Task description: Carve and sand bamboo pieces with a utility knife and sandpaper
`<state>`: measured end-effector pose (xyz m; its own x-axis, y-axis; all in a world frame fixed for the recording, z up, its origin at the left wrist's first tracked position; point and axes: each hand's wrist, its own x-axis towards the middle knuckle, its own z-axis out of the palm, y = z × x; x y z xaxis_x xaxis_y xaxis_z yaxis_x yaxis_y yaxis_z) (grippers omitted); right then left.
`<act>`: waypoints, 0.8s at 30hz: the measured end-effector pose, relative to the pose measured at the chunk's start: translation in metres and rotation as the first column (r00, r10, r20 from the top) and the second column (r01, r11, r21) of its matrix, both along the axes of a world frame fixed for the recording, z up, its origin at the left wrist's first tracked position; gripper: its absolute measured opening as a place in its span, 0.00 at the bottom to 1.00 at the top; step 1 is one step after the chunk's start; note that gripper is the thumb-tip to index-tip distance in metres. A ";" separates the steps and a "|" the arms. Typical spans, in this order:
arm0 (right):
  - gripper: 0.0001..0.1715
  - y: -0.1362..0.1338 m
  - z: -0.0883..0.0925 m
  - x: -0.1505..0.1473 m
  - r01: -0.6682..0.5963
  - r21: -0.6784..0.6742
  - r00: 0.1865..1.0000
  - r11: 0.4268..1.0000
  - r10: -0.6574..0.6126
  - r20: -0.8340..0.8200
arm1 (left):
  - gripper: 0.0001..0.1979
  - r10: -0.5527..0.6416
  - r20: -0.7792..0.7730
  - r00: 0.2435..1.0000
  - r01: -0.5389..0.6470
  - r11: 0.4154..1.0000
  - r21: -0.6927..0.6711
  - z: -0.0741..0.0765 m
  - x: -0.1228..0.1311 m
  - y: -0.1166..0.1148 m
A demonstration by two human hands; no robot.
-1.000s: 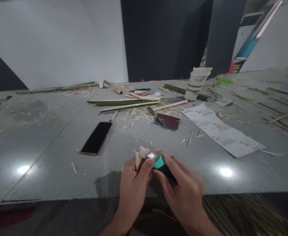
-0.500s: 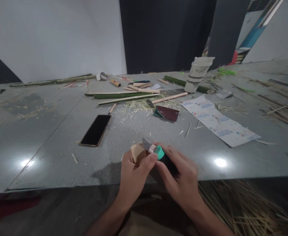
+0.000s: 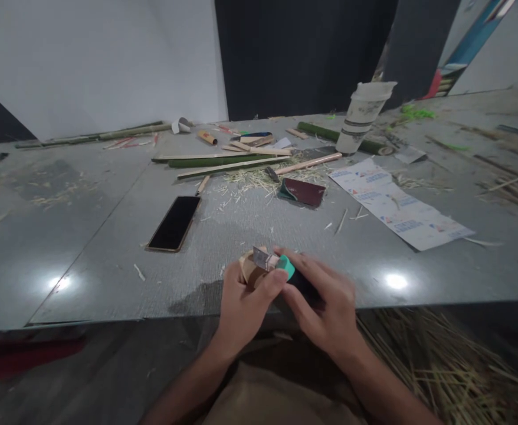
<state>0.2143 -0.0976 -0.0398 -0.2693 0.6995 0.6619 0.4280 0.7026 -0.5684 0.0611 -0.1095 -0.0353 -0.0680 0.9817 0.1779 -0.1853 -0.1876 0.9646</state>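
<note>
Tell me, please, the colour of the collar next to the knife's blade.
The collar is teal green; it shows best in the head view.

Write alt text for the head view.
A person's right grip holds a green-collared bladed tool close to a pale piece in the left grip, at a gray table. Beyond are a phone, bamboo strips, shavings, a cup.

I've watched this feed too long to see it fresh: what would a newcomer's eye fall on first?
Probably the bright green-and-black bladed tool in the right hand, at the table's front edge, its blade close to a pale piece in the left hand. Next, perhaps, the tall whitish cup at the back right and the dark-screened phone lying left of the hands.
</note>
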 end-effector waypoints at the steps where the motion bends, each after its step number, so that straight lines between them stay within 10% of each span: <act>1: 0.20 0.000 0.000 0.000 0.001 -0.001 1.000 1.000 -0.001 -0.001 | 0.24 -0.002 0.007 1.000 0.002 1.000 -0.001 -0.001 0.000 0.000; 16: 0.17 0.000 -0.002 -0.004 0.221 0.043 0.975 0.974 -0.219 -0.048 | 0.23 0.192 0.046 0.980 -0.192 0.981 -0.008 -0.015 0.009 -0.002; 24: 0.15 -0.004 -0.003 -0.001 0.174 0.019 0.983 0.985 -0.172 -0.071 | 0.19 0.023 0.021 1.000 -0.024 0.998 0.059 0.001 0.001 -0.005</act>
<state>0.2133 -0.1016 -0.0430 -0.0991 0.7145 0.6925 0.5048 0.6359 -0.5838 0.0619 -0.1146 -0.0348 -0.0949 0.9677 0.2336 -0.2001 -0.2484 0.9478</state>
